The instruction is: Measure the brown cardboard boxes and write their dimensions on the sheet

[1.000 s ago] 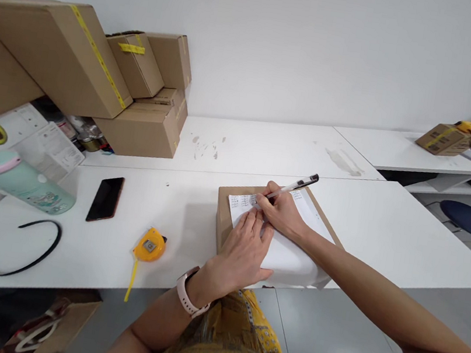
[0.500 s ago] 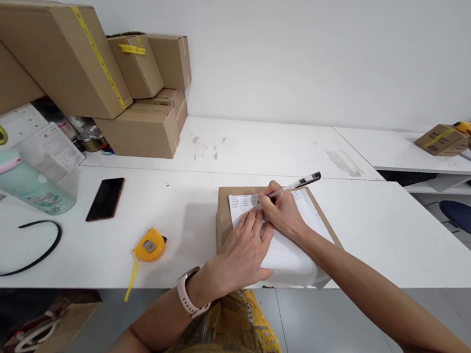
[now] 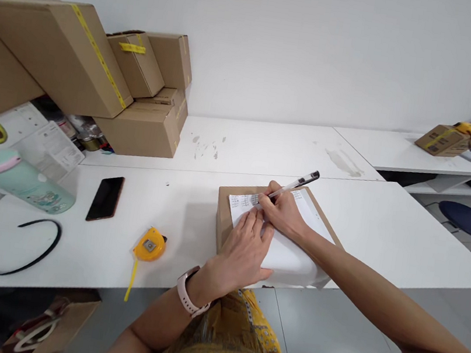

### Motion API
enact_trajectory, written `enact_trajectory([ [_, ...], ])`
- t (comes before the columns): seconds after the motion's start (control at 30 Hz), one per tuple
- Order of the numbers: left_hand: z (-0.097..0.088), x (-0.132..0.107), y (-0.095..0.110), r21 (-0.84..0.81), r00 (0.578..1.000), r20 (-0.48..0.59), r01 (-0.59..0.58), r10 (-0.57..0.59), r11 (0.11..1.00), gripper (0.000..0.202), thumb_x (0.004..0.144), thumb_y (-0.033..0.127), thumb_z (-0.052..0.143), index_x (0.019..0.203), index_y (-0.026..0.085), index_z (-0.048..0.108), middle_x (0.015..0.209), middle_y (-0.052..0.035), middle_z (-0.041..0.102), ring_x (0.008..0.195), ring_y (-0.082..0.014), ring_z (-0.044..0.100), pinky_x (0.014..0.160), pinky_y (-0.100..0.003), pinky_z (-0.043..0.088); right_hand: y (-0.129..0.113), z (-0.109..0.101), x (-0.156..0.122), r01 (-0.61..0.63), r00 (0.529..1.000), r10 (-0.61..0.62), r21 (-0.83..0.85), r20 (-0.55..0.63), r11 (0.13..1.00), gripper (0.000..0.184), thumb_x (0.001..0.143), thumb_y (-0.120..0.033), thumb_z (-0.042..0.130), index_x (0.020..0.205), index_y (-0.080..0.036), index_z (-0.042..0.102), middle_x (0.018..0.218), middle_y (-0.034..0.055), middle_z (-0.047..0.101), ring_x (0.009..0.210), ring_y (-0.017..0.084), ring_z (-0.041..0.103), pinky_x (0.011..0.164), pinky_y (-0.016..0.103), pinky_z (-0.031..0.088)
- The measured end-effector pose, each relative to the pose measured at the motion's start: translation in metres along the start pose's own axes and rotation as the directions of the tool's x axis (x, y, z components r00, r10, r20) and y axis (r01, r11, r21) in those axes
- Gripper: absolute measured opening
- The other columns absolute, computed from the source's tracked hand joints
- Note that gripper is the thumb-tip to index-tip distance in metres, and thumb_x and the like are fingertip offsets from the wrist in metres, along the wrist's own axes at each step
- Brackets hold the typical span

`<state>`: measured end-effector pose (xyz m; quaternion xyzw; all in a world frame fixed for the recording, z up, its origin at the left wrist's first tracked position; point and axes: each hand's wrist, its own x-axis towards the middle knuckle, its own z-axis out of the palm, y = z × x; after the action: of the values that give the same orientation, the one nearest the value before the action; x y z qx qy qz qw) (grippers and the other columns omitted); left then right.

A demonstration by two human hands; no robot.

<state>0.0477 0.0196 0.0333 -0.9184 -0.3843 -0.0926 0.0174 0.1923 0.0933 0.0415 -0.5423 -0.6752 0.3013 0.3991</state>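
Right hand [image 3: 281, 211]: fingers closed about a pen [image 3: 300, 182], its lower end against a written-on paper sheet [image 3: 288, 255]. Left hand [image 3: 243, 251]: open, laid flat on the same sheet, beside the right. Beneath the sheet: one cardboard box [image 3: 223, 216], on a white desk [image 3: 407, 237]. Leftward: yellow tape measure [image 3: 150, 244], blade over the front edge; dark phone [image 3: 105, 198]; black curved band [image 3: 51, 249]; mint tumbler [image 3: 34, 188], pink-rimmed.
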Motion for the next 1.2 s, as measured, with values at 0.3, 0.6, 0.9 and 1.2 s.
enact_trajectory([
  [0.3,-0.0015,0.0004,-0.0002,-0.033,1.0,0.017,0.006,-0.006,0.999,0.091,0.074,0.055,0.08,0.135,-0.001,0.043,0.149,-0.0363,0.044,0.145,-0.044,0.039,0.122,-0.052,0.03,0.0027,-0.0001,-0.0003,-0.016,1.0,0.016,-0.012,-0.02,1.0,0.018,0.083,-0.03,0.054,0.071,-0.024,0.042,0.054,-0.0063,0.043,0.054,0.013,0.041,0.054,0.029,0.03],
  [0.6,0.0028,-0.0002,-0.0007,-0.032,1.0,-0.018,0.007,-0.007,0.999,0.089,0.073,0.056,0.08,0.136,0.005,0.042,0.149,-0.0334,0.046,0.144,-0.0439,0.04,0.118,-0.056,0.033,0.0026,-0.0006,-0.0002,-0.016,0.999,0.017,0.012,-0.031,1.0,0.017,0.081,-0.027,0.054,0.07,-0.024,0.042,0.055,-0.0065,0.042,0.054,0.013,0.041,0.053,0.029,0.031],
  [0.9,-0.0015,-0.0015,0.0004,-0.055,1.0,0.01,0.015,-0.015,0.998,0.087,0.073,0.055,0.08,0.134,0.006,0.042,0.151,-0.0332,0.044,0.146,-0.0435,0.037,0.119,-0.055,0.031,0.0,-0.0009,-0.0007,-0.034,0.999,0.034,0.0,-0.016,0.999,0.016,0.082,-0.028,0.053,0.071,-0.025,0.042,0.053,-0.0068,0.042,0.052,0.013,0.041,0.053,0.03,0.031],
  [1.2,-0.0042,0.0018,-0.001,-0.077,0.999,0.037,0.019,-0.016,0.997,0.089,0.07,0.062,0.08,0.13,0.006,0.044,0.151,-0.035,0.042,0.146,-0.0459,0.036,0.117,-0.056,0.033,0.0009,-0.0019,-0.0005,-0.028,0.999,0.028,0.005,-0.045,1.0,0.016,0.082,-0.028,0.053,0.07,-0.024,0.042,0.056,-0.0061,0.044,0.052,0.013,0.04,0.053,0.03,0.03],
])
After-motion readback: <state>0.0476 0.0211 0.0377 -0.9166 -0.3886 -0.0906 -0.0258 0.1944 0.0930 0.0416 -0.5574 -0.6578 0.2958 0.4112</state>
